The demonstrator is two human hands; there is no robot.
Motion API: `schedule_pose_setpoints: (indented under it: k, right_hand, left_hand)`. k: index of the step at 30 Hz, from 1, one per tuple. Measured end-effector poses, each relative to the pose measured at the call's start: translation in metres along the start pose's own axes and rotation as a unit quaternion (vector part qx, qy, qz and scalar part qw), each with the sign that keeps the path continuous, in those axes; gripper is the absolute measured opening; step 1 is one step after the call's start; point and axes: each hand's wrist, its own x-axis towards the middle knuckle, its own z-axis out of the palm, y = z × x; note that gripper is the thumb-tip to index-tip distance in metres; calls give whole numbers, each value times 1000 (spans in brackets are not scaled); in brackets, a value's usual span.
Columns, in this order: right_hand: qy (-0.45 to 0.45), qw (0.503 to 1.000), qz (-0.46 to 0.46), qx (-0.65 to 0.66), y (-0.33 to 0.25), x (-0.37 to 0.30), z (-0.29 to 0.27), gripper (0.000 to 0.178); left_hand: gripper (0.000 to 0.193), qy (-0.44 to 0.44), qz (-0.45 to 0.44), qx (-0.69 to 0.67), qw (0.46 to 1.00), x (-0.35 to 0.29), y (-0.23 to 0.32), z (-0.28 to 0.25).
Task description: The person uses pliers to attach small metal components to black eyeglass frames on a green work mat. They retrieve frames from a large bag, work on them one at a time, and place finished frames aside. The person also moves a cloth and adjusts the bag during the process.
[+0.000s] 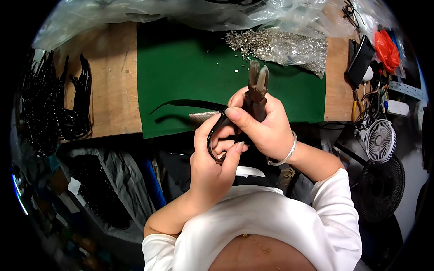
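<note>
Black plastic glasses [191,104] are held over the near edge of the green mat [181,67]. One temple sticks out to the left, and the front curves down through the fingers of my left hand [209,165], which is closed round it. My right hand [271,122] grips a pair of pliers [257,83] with their dark metal jaws pointing away from me. Its thumb also presses on the glasses near the hinge corner. Part of the glasses front is hidden by my fingers. A pale, speckled strip [201,116] shows just behind my left hand.
Many small metal pieces [253,40] spill from a clear bag [303,49] at the mat's far right. Bundled glossy black parts [45,104] lie on the wooden table's left. A phone [360,61], red bag [387,52] and white fan [380,141] sit right. Plastic sheeting [181,16] covers the far edge.
</note>
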Motion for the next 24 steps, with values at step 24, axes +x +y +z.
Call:
schedule_pose_setpoints:
  k: [24]
  right_hand:
    - [-75, 984, 145, 71, -31, 6, -7, 18]
  left_hand:
    - [49, -56, -114, -108, 986, 9, 19, -17]
